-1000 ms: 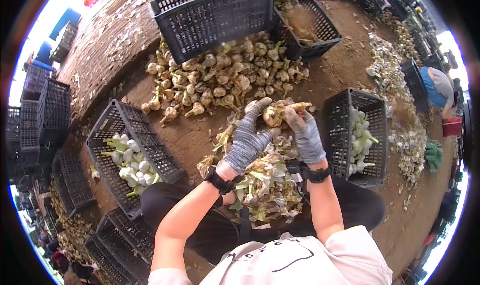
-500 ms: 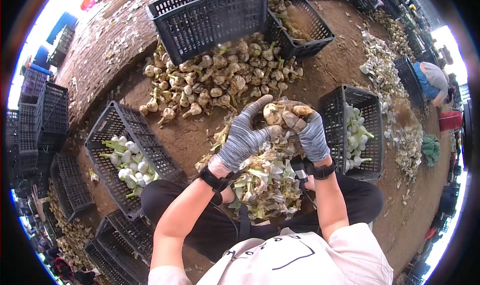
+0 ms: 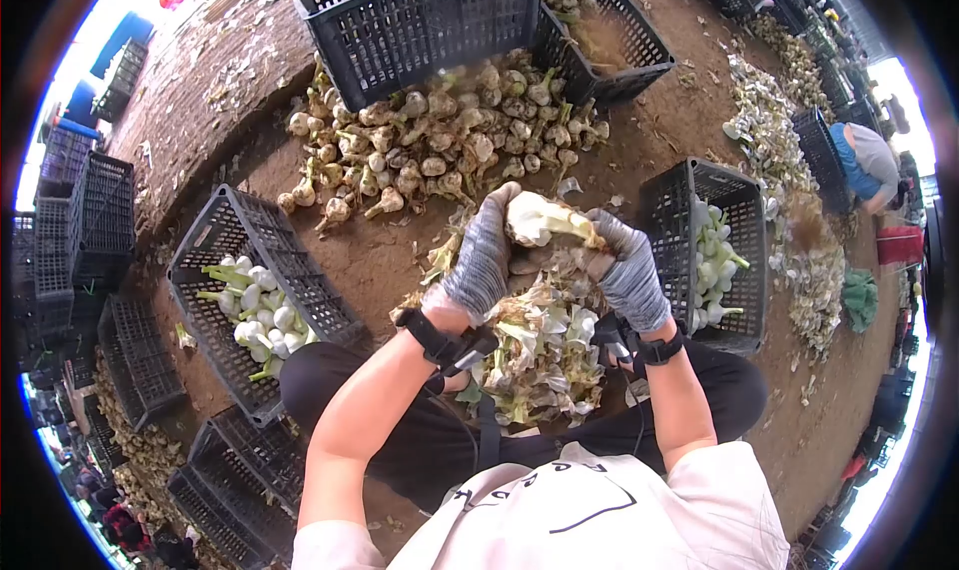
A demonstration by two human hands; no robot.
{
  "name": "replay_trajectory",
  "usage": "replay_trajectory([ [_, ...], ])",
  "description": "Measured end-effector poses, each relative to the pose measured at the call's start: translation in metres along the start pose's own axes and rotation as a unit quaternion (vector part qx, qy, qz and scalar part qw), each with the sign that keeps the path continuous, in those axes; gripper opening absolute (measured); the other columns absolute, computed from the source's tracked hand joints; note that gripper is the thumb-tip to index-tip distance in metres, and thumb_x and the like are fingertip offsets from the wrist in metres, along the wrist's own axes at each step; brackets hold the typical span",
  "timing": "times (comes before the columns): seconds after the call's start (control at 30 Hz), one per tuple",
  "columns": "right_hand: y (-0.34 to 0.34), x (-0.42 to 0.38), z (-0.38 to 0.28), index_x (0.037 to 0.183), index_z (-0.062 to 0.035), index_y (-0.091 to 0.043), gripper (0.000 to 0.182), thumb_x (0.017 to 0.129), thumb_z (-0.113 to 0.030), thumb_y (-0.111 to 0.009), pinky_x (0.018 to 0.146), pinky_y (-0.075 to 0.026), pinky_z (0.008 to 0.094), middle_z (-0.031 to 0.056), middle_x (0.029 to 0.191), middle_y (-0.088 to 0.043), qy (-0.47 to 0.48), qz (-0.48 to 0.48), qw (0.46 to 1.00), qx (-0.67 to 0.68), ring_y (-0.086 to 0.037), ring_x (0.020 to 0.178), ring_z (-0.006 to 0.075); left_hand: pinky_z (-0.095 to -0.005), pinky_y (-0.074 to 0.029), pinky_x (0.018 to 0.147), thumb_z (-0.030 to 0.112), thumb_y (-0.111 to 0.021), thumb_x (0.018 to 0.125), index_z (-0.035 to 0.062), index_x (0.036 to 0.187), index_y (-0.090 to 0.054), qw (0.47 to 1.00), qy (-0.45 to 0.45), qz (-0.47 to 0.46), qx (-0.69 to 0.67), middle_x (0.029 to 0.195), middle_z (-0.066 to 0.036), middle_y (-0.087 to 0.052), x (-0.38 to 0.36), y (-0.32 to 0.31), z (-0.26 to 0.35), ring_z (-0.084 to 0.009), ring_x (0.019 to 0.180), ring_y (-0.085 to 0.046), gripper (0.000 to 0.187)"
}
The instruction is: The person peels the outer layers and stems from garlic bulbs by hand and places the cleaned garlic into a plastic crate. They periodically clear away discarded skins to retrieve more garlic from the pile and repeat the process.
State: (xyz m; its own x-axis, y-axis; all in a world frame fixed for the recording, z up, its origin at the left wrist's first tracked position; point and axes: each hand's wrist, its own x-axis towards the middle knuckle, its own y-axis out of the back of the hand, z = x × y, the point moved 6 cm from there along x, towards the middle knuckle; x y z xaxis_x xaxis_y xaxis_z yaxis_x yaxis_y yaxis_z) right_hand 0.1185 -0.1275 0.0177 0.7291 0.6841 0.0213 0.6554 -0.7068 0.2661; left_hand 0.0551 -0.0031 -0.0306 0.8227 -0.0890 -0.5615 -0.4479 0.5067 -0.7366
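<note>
Two gloved hands, left hand (image 3: 479,255) and right hand (image 3: 627,270), grip one garlic bulb (image 3: 534,220) between them.

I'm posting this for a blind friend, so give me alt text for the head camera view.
Two gloved hands, left and right, hold a partly peeled garlic bulb above a heap of skins. Beyond lies a pile of unpeeled bulbs; crates of clean white garlic stand at left and right.
</note>
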Motion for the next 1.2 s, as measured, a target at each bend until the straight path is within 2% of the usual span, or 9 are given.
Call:
replay_trajectory([
  [0.07, -0.004, -0.004, 0.015, 0.102, 0.0051, -0.059, 0.027, 0.078, -0.007, -0.064, 0.072, -0.047, 0.0237, 0.0079, 0.095, -0.061, -0.044, 0.002, 0.999, 0.026, -0.057, 0.083, 0.0093, -0.0218, -0.030, 0.032, 0.066, -0.039, 0.084, 0.0100, 0.091, -0.055, 0.986, -0.004, 0.117, 0.119, 0.061, -0.003, -0.055, -0.007, 0.004, 0.008, -0.0093, 0.039, -0.045, 0.058],
  [0.27, -0.026, 0.005, 0.001, 0.108, 0.0029, -0.058, 0.030, 0.083, -0.011, -0.065, 0.071, -0.050, 0.0229, 0.0052, 0.090, -0.065, -0.136, 0.092, 0.928, 0.334, -0.061, 0.079, 0.0101, -0.0217, -0.043, 0.047, 0.041, -0.042, 0.095, 0.0066, 0.112, -0.051, 0.900, -0.334, 0.047, 0.276, 0.077, -0.001, -0.058, -0.003, -0.002, 0.015, -0.0081, 0.053, -0.052, 0.039],
  [0.33, -0.030, 0.004, 0.011, 0.108, 0.0042, -0.057, 0.033, 0.081, -0.012, -0.067, 0.070, -0.051, 0.0230, 0.0057, 0.090, -0.066, -0.125, 0.106, 0.943, 0.291, -0.062, 0.079, 0.0115, -0.0292, -0.046, 0.069, 0.032, -0.043, 0.097, 0.0068, 0.118, -0.049, 0.833, -0.437, 0.069, 0.333, 0.093, -0.005, -0.059, -0.016, -0.011, 0.024, -0.0150, 0.079, -0.054, 0.033],
  [0.47, -0.035, -0.005, 0.021, 0.100, 0.0039, -0.061, 0.025, 0.079, -0.009, -0.067, 0.066, -0.050, 0.0238, 0.0054, 0.088, -0.066, -0.125, 0.135, 0.953, 0.239, -0.061, 0.075, 0.0097, -0.0327, -0.046, 0.064, 0.033, -0.041, 0.097, 0.0051, 0.099, -0.058, 0.718, -0.432, 0.175, 0.517, 0.073, -0.012, -0.059, -0.030, -0.013, 0.038, -0.0182, 0.066, -0.055, 0.033],
  [0.6, -0.033, -0.009, 0.024, 0.099, 0.0041, -0.063, 0.020, 0.080, -0.003, -0.063, 0.070, -0.049, 0.0222, 0.0057, 0.082, -0.066, -0.138, 0.136, 0.973, 0.125, -0.060, 0.076, 0.0083, -0.0277, -0.045, 0.056, 0.050, -0.043, 0.093, 0.0096, 0.085, -0.062, 0.957, -0.117, 0.156, 0.213, 0.073, -0.005, -0.062, -0.008, 0.015, 0.025, -0.0143, 0.062, -0.056, 0.045],
  [0.8, -0.032, -0.005, 0.023, 0.113, 0.0033, -0.053, 0.036, 0.080, -0.006, -0.065, 0.074, -0.050, 0.0257, 0.0067, 0.095, -0.063, -0.073, 0.075, 0.982, 0.159, -0.061, 0.083, 0.0137, -0.0303, -0.043, 0.054, 0.058, -0.033, 0.092, 0.0099, 0.083, -0.063, 0.964, -0.053, 0.136, 0.224, 0.065, -0.004, -0.059, 0.019, 0.031, 0.013, -0.0160, 0.060, -0.056, 0.058],
  [0.87, -0.038, -0.002, 0.020, 0.117, 0.0022, -0.048, 0.040, 0.081, -0.006, -0.064, 0.075, -0.050, 0.0256, 0.0077, 0.100, -0.061, -0.111, 0.063, 0.968, 0.217, -0.061, 0.086, 0.0132, -0.0227, -0.039, 0.042, 0.061, -0.044, 0.087, 0.0082, 0.085, -0.064, 0.926, -0.191, 0.168, 0.278, 0.067, -0.001, -0.058, 0.027, 0.040, 0.018, -0.0085, 0.050, -0.051, 0.057],
  [1.07, -0.045, -0.003, 0.051, 0.110, 0.0014, -0.053, 0.030, 0.081, -0.001, -0.061, 0.069, -0.052, 0.0249, 0.0075, 0.097, -0.062, -0.171, 0.130, 0.916, 0.338, -0.062, 0.082, 0.0137, -0.0266, -0.045, 0.059, 0.056, -0.047, 0.089, 0.0000, 0.093, -0.061, 0.885, -0.207, 0.144, 0.390, 0.069, -0.005, -0.057, 0.011, 0.016, 0.017, -0.0132, 0.063, -0.054, 0.058],
  [1.2, -0.048, -0.011, 0.064, 0.103, 0.0028, -0.057, 0.020, 0.084, -0.003, -0.059, 0.067, -0.051, 0.0235, 0.0060, 0.090, -0.063, -0.155, 0.175, 0.925, 0.299, -0.061, 0.077, 0.0122, -0.0322, -0.047, 0.065, 0.028, -0.058, 0.089, 0.0004, 0.099, -0.055, 0.641, -0.525, 0.206, 0.522, 0.075, -0.010, -0.061, -0.024, -0.014, 0.033, -0.0182, 0.070, -0.058, 0.030],
])
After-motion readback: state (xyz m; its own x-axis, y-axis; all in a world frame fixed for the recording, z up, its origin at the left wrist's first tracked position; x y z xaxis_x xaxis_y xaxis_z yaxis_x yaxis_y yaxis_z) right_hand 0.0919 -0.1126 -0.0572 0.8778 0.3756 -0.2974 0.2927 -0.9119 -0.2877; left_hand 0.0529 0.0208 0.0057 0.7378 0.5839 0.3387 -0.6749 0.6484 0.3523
